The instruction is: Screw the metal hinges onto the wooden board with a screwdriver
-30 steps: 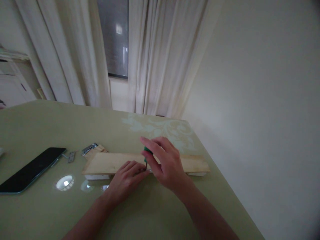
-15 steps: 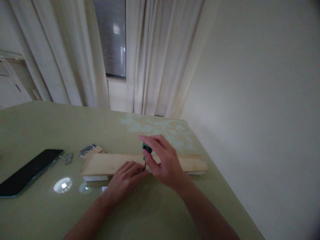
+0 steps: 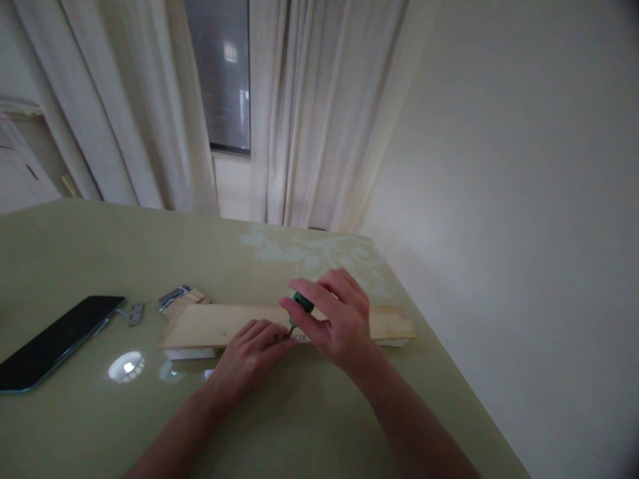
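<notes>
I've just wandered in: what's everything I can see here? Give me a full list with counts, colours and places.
Table: one, green with pale leaf pattern, beneath everything
Board: one, light wood, before the hands
Supports: two visible, white, under board's ends
Screwdriver: one, green handle, in right hand
Metal strip: one, silvery, board's near edge
Flat device: one, black-faced, table's left
Metal plate: one, grey, beside device
Metal pieces: several, silvery, behind board's left end
Wood pieces: count unclear, tan, beside those
Curtains: two sections, off-white, either side of window
Window: one, dark, background
Wall: pale, right
Furniture: one, whitish, far left
Left hand: one, at board's near edge
Right hand: one, above board
</notes>
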Demonstrator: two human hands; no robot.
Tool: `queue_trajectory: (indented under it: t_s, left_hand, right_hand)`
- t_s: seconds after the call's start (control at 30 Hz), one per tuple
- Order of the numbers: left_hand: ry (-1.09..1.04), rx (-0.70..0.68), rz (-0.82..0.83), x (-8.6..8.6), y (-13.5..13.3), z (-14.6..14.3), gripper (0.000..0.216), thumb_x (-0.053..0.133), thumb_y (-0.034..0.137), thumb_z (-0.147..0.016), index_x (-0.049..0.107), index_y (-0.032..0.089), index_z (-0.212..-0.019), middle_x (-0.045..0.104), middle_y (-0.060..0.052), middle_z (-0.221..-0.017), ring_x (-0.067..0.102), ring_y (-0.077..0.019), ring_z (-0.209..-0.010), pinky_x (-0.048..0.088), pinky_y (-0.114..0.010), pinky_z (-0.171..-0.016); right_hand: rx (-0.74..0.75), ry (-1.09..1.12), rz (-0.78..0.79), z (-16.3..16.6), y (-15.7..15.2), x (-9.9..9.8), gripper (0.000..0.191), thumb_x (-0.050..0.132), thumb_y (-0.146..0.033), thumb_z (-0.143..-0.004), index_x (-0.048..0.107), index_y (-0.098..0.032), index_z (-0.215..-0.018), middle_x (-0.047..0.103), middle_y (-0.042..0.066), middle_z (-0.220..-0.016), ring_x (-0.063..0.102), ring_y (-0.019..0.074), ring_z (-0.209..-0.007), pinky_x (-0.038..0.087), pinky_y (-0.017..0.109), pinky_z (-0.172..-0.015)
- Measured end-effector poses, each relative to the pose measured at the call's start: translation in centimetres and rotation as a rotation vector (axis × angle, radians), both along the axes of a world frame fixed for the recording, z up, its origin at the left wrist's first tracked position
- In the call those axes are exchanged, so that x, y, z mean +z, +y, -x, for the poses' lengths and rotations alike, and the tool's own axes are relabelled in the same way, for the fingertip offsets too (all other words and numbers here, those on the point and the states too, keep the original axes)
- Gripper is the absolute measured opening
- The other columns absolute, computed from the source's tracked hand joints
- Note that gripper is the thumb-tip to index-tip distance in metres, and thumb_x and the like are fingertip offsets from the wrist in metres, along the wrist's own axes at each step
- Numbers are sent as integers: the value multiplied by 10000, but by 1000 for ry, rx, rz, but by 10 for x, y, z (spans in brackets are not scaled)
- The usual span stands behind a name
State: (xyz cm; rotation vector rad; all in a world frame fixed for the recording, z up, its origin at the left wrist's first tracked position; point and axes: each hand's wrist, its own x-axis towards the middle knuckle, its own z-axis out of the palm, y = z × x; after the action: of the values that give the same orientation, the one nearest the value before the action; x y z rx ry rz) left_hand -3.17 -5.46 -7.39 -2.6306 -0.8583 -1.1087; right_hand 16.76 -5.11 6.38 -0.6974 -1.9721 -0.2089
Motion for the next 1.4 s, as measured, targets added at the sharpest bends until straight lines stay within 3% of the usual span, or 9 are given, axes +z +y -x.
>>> queue_trajectory:
  t_s: [0.07,0.23,0.33,0.47,0.67,0.77,0.9,1.13,1.4]
  left_hand:
    - [5,-2,-2,2,-1,0,241,526,214,-1102,762,189,-1149,742,-81,-1077,615,-228,-943,464,-372,-837]
    - [-4,-2,24,6,-3,1,242,536,202,-1094,768,205,-1165,742,-74,-1032,616,-223,-921,472,-363,-822]
    - [8,-4,26,3,-2,2,226,560,188,-1079,765,196,-1172,743,-85,-1068,624,-223,-934,485,-369,-839]
    - [8,-8,3,-1,0,3,234,571,176,-1070,762,190,-1204,742,-90,-1091,629,-226,-945,490,-375,-842]
    - [-9,5,-6,2,-2,2,212,574,180,-1067,774,198,-1134,741,-82,-1029,624,-224,-923,486,-365,-820]
    - [6,6,1,2,-2,2,216,563,179,-1073,764,192,-1152,741,-85,-1049,625,-219,-914,484,-361,-815]
    - [-8,3,-22,2,-1,2,258,509,179,-1095,762,201,-1145,746,-87,-1090,636,-230,-972,490,-377,-849]
    - [-25,0,-3,5,-3,0,257,519,217,-1101,774,209,-1138,738,-73,-996,614,-215,-900,480,-359,-807]
    - [6,28,-14,-2,-1,2,247,537,213,-1090,774,222,-1159,742,-87,-1095,639,-240,-993,494,-382,-863]
  right_hand:
    - [-51,-4,-49,1,1,-1,301,731,-440,-1011,805,-167,-1115,708,62,-835,643,205,-803,570,369,-767]
    - [118,-125,165,-6,-8,12,430,547,-191,-1054,618,-118,-1471,715,137,-1408,660,235,-1282,532,414,-1118]
    - [182,-136,210,-10,-5,12,379,564,-203,-1081,650,-173,-1449,770,89,-1254,704,186,-1135,575,353,-1011]
    - [11,-69,37,-8,3,5,328,713,-439,-1025,802,-178,-1202,699,56,-857,638,197,-819,575,358,-783]
    - [141,-159,188,-10,-4,14,430,551,-186,-1067,606,-103,-1485,702,141,-1417,641,226,-1292,527,405,-1124]
    - [201,-152,221,-7,-2,11,371,544,-218,-1102,639,-168,-1457,752,90,-1279,678,184,-1173,563,350,-1041]
    - [51,-55,77,-1,2,1,298,708,-418,-1031,794,-187,-1198,685,59,-906,634,192,-864,574,340,-810]
    - [192,-161,211,-9,-14,18,383,510,-168,-1078,638,-125,-1436,705,124,-1432,647,210,-1308,527,395,-1130]
    - [-45,-89,22,0,-5,1,212,712,-390,-1027,792,-209,-1105,677,53,-869,618,199,-836,562,365,-810]
